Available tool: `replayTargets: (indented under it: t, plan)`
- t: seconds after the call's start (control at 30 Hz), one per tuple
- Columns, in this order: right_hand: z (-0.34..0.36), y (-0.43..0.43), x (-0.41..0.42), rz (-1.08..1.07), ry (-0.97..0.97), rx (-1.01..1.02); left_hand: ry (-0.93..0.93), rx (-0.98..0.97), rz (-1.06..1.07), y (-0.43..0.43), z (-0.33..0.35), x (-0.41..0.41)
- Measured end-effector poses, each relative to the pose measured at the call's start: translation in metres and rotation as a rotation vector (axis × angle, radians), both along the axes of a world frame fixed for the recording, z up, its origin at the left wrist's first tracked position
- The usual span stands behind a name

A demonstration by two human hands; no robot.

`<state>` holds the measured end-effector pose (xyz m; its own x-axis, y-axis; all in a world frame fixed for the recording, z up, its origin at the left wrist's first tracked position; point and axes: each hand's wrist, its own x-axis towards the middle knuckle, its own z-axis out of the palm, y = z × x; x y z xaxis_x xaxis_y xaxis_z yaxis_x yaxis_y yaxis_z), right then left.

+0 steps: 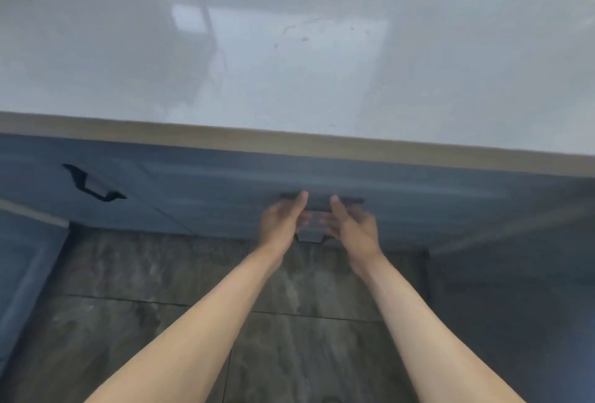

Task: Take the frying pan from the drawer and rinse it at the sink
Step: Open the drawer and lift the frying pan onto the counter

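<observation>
Below the frame's centre, my left hand (280, 220) and right hand (352, 225) reach the blue drawer (402, 206), fingers half-curled at its dark handle (322, 201); blur hides any grip. Frying pan unseen.

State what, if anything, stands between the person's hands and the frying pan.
The closed blue drawer front does. Both the left hand and the right hand are at its dark handle, and the blur hides whether the fingers grip it. Neither the pan nor a sink is in view.
</observation>
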<state>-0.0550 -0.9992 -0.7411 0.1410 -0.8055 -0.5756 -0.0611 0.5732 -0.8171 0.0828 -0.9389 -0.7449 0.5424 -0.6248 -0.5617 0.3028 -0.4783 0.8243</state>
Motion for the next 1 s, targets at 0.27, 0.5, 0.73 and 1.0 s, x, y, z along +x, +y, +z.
replayTargets:
  t: [0.27, 0.5, 0.73, 1.0]
  plan:
    - [-0.003, 0.015, 0.010, -0.118, -0.079, -0.027, 0.075, -0.079, 0.117, 0.000, -0.005, -0.021]
    - [-0.003, 0.034, 0.003, -0.119, -0.065, -0.031, 0.090, -0.084, 0.210, 0.017, -0.003, -0.037]
    - [0.005, 0.084, -0.019, -0.121, -0.031, 0.019, 0.079, -0.039, 0.198, 0.066, 0.002, -0.058]
    - [0.012, 0.187, -0.068, -0.080, 0.043, 0.057, 0.070, 0.040, 0.004, 0.176, 0.005, -0.081]
